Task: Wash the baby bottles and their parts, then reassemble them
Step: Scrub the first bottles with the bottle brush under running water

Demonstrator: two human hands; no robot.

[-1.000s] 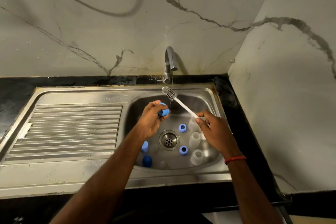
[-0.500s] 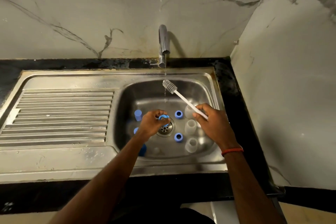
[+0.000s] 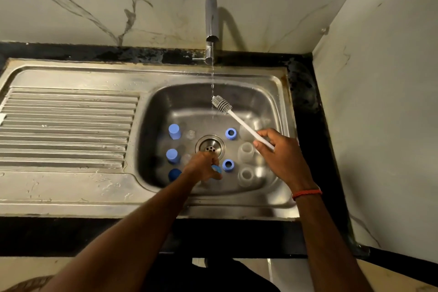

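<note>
My left hand [image 3: 203,168] is low in the sink basin [image 3: 267,102], just in front of the drain [image 3: 210,146], and grips a blue ring [image 3: 216,169]. My right hand [image 3: 279,153] holds the white handle of a bottle brush [image 3: 239,119], whose grey head [image 3: 221,104] is beside the thin water stream. Two more blue rings [image 3: 230,133] [image 3: 228,165] lie right of the drain. Three clear bottles [image 3: 246,152] stand at the basin's right. Blue caps [image 3: 174,131] [image 3: 172,155] [image 3: 174,174] stand at the left, with clear teats [image 3: 190,134] beside them.
The tap [image 3: 211,28] runs a thin stream into the basin. A ribbed steel draining board [image 3: 66,130] stretches to the left. A marble wall closes in on the right, and a black counter edge [image 3: 305,111] borders the sink.
My left hand went from up near the brush down to the basin floor in front of the drain, still holding the blue ring. The camera tilted down; the brush stayed by the stream.
</note>
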